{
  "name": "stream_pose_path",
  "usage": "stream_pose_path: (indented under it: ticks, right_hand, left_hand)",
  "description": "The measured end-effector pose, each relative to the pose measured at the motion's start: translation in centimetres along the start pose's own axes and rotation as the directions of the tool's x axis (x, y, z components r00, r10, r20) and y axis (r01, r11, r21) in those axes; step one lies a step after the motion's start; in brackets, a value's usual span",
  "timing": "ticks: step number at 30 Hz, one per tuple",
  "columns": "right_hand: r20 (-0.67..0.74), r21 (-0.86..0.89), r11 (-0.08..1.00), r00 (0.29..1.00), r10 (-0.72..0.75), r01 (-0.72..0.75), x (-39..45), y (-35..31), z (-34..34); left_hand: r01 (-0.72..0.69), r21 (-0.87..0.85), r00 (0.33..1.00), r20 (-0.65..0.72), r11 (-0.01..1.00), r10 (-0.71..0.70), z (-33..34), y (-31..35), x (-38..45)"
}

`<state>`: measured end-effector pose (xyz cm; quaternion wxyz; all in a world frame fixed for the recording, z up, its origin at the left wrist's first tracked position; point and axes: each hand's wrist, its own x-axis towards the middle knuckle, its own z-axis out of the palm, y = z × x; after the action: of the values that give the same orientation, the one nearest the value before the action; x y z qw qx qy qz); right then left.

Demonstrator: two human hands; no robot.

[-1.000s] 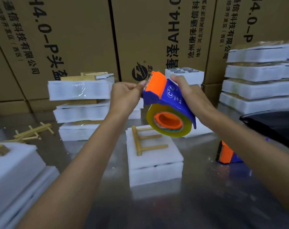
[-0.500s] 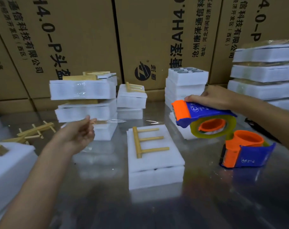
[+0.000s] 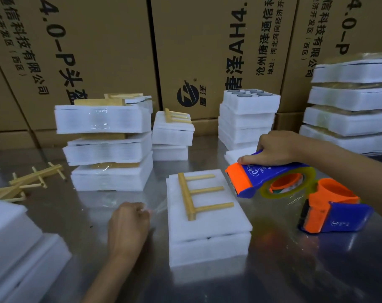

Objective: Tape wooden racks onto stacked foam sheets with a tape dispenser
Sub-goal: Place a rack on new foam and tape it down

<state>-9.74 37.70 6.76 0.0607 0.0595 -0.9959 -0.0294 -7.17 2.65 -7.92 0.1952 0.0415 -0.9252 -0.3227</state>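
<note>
While left hand (image 3: 128, 224) pinches tape end (image 3: 157, 207), right hand (image 3: 275, 147) around tape dispenser (image 3: 262, 178).

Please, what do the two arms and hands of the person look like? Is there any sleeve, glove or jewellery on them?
Both the left hand and the right hand are bare, without gloves. No sleeve, watch, bracelet or ring shows on the forearms, wrists or visible fingers.

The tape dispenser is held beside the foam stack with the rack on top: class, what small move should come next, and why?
Probably lower the left hand, pressing the tape end it pinches onto the near-left side of the foam stack. The right hand holds the tape dispenser on the far side, and the wooden rack appears to lie loose, untaped.
</note>
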Motion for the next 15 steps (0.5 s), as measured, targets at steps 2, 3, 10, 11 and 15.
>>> stream_pose_path:
  ticks: [2,3,10,11,15]
  right_hand:
    - [0.013,-0.037,0.999,1.0,-0.01,0.01,0.0,0.1,0.9]
    - [0.016,-0.051,0.999,1.0,-0.014,0.014,0.0,0.1,1.2]
    - [-0.007,-0.061,0.998,0.999,-0.034,0.033,0.3,0.4,1.7]
    - [-0.014,-0.066,0.997,0.999,-0.045,0.044,0.3,0.3,1.5]
    - [-0.021,-0.093,0.992,0.996,-0.082,0.08,0.5,0.0,1.1]
  left_hand:
    - [-0.083,0.026,0.996,-0.023,0.996,0.084,0.4,0.8,-0.8]
    - [-0.124,0.02,0.992,-0.026,0.992,0.124,0.7,1.2,-1.1]
    - [-0.183,0.052,0.982,0.051,0.982,0.18,1.7,1.8,-1.7]
    - [-0.183,0.058,0.982,0.06,0.981,0.179,1.7,1.7,-1.7]
    - [-0.159,0.336,0.985,0.119,0.929,0.125,1.5,1.6,-1.8]
